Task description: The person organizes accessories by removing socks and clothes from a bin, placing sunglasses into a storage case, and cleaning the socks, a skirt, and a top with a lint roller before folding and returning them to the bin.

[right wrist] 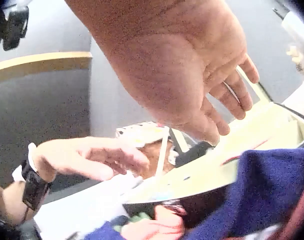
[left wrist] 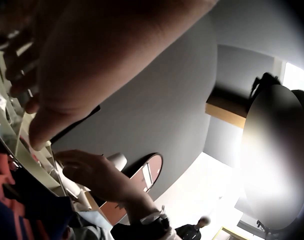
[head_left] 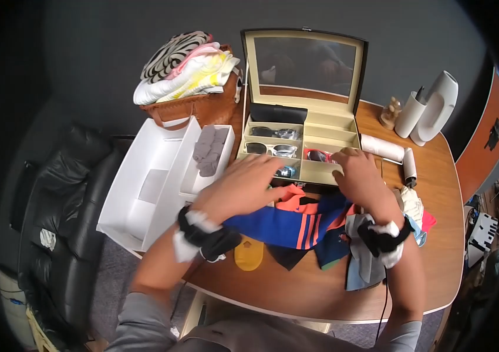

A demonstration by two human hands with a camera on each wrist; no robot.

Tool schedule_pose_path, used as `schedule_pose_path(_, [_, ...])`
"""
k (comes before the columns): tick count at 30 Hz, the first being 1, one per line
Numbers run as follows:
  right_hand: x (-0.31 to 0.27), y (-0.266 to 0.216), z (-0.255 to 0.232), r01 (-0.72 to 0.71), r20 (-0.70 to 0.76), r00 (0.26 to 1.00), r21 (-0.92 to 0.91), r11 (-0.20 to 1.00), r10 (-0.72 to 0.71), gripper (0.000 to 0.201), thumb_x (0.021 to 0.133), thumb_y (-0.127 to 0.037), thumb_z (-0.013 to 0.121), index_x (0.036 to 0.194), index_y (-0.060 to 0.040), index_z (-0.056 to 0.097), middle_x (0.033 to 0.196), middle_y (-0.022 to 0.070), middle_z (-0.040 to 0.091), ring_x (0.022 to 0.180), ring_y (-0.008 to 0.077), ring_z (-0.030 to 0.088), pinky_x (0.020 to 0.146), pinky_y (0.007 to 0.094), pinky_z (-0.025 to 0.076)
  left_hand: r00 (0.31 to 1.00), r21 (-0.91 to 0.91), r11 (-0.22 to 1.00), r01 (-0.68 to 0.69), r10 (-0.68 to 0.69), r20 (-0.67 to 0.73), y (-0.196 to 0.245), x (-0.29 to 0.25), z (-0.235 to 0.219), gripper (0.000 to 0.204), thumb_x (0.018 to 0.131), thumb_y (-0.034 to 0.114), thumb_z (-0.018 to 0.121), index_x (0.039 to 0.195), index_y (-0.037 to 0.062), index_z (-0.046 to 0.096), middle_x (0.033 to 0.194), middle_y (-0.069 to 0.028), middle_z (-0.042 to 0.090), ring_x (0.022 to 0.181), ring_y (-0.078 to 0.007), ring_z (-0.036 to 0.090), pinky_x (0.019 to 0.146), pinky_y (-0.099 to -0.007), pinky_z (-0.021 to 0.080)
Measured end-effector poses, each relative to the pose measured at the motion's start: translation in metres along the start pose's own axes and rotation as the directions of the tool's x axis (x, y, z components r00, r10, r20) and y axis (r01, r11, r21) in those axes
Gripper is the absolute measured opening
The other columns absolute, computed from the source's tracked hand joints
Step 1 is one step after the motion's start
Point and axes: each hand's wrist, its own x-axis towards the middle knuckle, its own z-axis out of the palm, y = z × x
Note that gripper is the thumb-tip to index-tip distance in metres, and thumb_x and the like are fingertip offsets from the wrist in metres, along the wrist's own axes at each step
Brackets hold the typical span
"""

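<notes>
A black display case with cream compartments stands on the table, its windowed lid raised. Several pairs of glasses lie in it: white-framed sunglasses on the left, a red-framed pair on the right. My left hand reaches over the front left corner, fingers spread near a teal item in the front compartment. Over the right side hangs my right hand, its fingers loosely extended in the right wrist view with nothing between them. Below both lies a blue garment with orange stripes.
To the left stands a white divided box with rolled grey socks. Behind it, a brown basket holds folded cloths. A white bottle and a paper roll are at right. Folded clothes and a yellow piece lie near the front edge.
</notes>
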Motion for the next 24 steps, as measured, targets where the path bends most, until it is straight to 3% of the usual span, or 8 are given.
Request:
schedule_pose_path(4, [-0.043,-0.059,-0.048,0.046,0.131,0.986,0.401,0.915,-0.107,0.025,0.088,-0.009,0.069,0.111,0.0001,0.068,0.102,0.0238,0.07,0.096,0.0437,0.068,0.085,0.0489,0.055,0.979,-0.014,0.98,0.199,-0.198,0.045,0.002,-0.101,-0.025,0.044,0.092,0.018,0.072,0.13,0.003,0.057,0.125,-0.0194,0.064,0.117,-0.0402,0.059,0.102,-0.0453,0.046])
schedule_pose_path(5, [-0.058,-0.071,-0.056,-0.028,0.281,0.953,0.453,0.891,-0.113,0.038,0.089,-0.011,0.072,0.124,0.0019,0.065,0.11,0.023,0.07,0.1,0.0424,0.067,0.089,0.0451,0.055,0.969,0.013,0.97,0.244,-0.245,0.037,0.0,-0.125,-0.019,0.043,0.091,0.016,0.071,0.13,0.0032,0.057,0.126,-0.019,0.063,0.118,-0.0401,0.059,0.102,-0.0455,0.046])
schedule_pose_path(6, [-0.082,-0.079,-0.05,0.071,0.197,0.964,0.46,0.885,-0.18,0.04,0.088,-0.011,0.072,0.125,0.0021,0.064,0.11,0.0215,0.07,0.101,0.0411,0.068,0.089,0.0449,0.055,0.943,0.028,0.944,0.328,-0.329,0.048,0.0,-0.145,-0.01,0.044,0.088,0.007,0.07,0.13,0.0039,0.057,0.133,-0.0187,0.06,0.124,-0.0401,0.055,0.105,-0.046,0.045])
schedule_pose_path(9, [-0.129,-0.1,-0.044,0.018,0.33,0.9,0.624,0.781,-0.285,0.047,0.087,-0.011,0.072,0.131,-0.0004,0.063,0.113,0.0194,0.069,0.103,0.0394,0.068,0.089,0.0453,0.056,0.952,0.126,0.944,0.304,-0.307,0.004,-0.014,-0.181,0.022,0.048,0.082,-0.004,0.067,0.128,0.0055,0.059,0.141,-0.0173,0.055,0.136,-0.0402,0.046,0.112,-0.0485,0.04])
schedule_pose_path(12, [-0.166,-0.114,-0.04,-0.209,0.536,0.823,0.593,0.777,-0.189,0.045,0.089,-0.012,0.072,0.133,-0.0048,0.063,0.114,0.0189,0.072,0.104,0.0375,0.07,0.088,0.041,0.058,0.964,0.169,0.95,0.263,-0.254,-0.078,-0.033,-0.189,0.042,0.045,0.08,-0.008,0.066,0.123,0.0058,0.062,0.143,-0.0161,0.054,0.142,-0.04,0.04,0.115,-0.0504,0.037])
schedule_pose_path(17, [-0.196,-0.125,-0.02,-0.348,0.443,0.895,0.763,0.545,-0.048,0.041,0.096,-0.012,0.071,0.135,-0.0053,0.06,0.113,0.0221,0.071,0.094,0.0374,0.073,0.08,0.0416,0.058,0.968,0.106,0.965,0.239,-0.228,-0.108,-0.036,-0.183,0.044,0.029,0.081,-0.008,0.065,0.107,0.0054,0.065,0.137,-0.0146,0.06,0.141,-0.0393,0.044,0.116,-0.0504,0.037])
schedule_pose_path(21, [-0.19,-0.139,-0.001,-0.407,0.392,0.912,0.82,0.402,0.123,0.043,0.096,-0.004,0.07,0.137,-0.0029,0.059,0.124,0.0166,0.07,0.094,0.0243,0.075,0.076,0.0338,0.058,0.939,-0.374,0.909,0.182,-0.274,-0.209,0.0,-0.162,0.046,0.022,0.085,-0.006,0.065,0.105,0.0047,0.063,0.112,-0.0119,0.071,0.119,-0.0346,0.065,0.106,-0.044,0.047])
schedule_pose_path(24, [-0.169,-0.157,-0.001,-0.394,0.329,0.907,0.883,0.255,0.262,0.044,0.096,-0.001,0.069,0.138,-0.0018,0.058,0.125,0.012,0.067,0.095,0.0164,0.071,0.075,0.0287,0.057,0.948,-0.429,0.903,0.006,-0.141,-0.284,0.035,-0.147,0.07,0.022,0.086,-0.002,0.069,0.107,0.0035,0.063,0.109,-0.0102,0.072,0.105,-0.0313,0.069,0.092,-0.0396,0.054])
